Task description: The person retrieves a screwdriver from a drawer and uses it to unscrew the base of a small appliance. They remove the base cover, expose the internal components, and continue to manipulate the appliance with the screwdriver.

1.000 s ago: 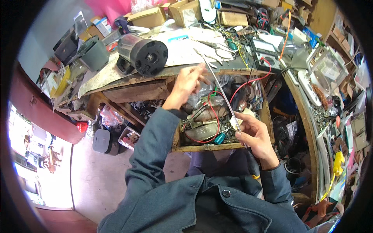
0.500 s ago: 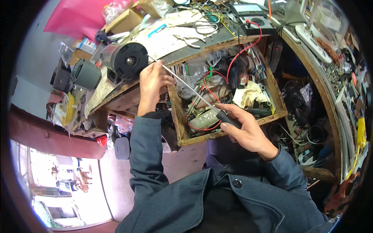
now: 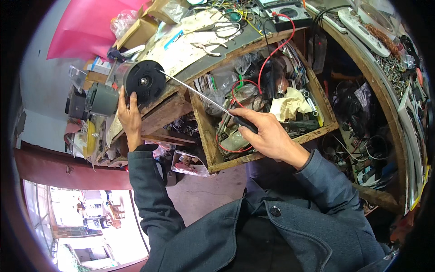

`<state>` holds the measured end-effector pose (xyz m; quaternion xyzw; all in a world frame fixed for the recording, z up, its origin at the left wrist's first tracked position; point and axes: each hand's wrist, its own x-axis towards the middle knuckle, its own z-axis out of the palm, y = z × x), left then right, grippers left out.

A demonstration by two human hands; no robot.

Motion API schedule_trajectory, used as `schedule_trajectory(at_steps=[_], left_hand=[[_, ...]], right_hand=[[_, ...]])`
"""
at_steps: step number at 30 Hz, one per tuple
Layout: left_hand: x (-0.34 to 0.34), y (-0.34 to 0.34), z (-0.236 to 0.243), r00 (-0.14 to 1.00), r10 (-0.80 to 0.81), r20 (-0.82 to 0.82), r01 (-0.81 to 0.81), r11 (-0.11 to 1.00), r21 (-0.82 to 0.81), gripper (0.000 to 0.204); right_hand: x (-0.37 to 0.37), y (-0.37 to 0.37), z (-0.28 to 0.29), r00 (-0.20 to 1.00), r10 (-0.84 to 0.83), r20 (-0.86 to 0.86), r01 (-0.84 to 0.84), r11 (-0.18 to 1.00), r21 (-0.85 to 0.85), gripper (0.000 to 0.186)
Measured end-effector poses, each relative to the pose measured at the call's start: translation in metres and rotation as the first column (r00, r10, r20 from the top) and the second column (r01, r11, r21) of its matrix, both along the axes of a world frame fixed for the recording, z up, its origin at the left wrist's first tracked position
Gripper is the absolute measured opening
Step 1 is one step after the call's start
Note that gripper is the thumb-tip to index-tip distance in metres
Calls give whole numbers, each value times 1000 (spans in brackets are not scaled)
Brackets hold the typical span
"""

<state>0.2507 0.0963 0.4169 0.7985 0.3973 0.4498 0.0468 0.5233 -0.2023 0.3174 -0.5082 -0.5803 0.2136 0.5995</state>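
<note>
Screwdriver (image 3: pixel 245 124) near the frame's middle, black handle, long thin metal shaft slanting up-left. Right hand (image 3: pixel 274 136) has closed fingers and thumb around the handle, index stretched toward the shaft. Tip ends at the right edge of the jug's dark base; contact or not, can't tell.

Jug (image 3: pixel 144 82) upper left, on its side at the bench edge, round black base toward the camera, metal piece in the center. Left hand (image 3: pixel 130 120) is at its lower edge, digits slightly apart, touching the side and base; can't tell how firmly it grips.

Grey container (image 3: pixel 102 99) just left of the jug. Pale sheet (image 3: pixel 176 59) on the bench to the right, with pliers (image 3: pixel 209 46) and scissors (image 3: pixel 226 29) upper center. Meter (image 3: pixel 289 13) at top, right of center; red wire (image 3: pixel 293 31) loops from it down into the drawer.

Wooden drawer (image 3: pixel 203 127) center-right, pulled out, packed with odds and ends: crumpled cream paper (image 3: pixel 290 103), plastic bags, small tools.

Cardboard box (image 3: pixel 140 29) and pink sheet (image 3: pixel 81 27) upper left. White power strip (image 3: pixel 362 31) upper right. Open box (image 3: pixel 190 164) of bits below the bench, left of the drawer's near corner. Bright doorway lower left.
</note>
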Motion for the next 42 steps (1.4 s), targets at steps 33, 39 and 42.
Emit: schedule_trajectory(at_steps=[33, 39, 42], left_hand=[[2, 6, -13, 996, -26, 89, 26, 1000, 2, 53], [2, 4, -12, 997, 11, 71, -12, 1000, 19, 52], [4, 1, -11, 998, 23, 57, -24, 999, 23, 51]], right_hand=[[-26, -25, 84, 916, -122, 382, 122, 992, 23, 39], [-41, -29, 83, 842, -130, 524, 128, 991, 41, 50], [-41, -29, 82, 824, -127, 552, 126, 991, 39, 51]])
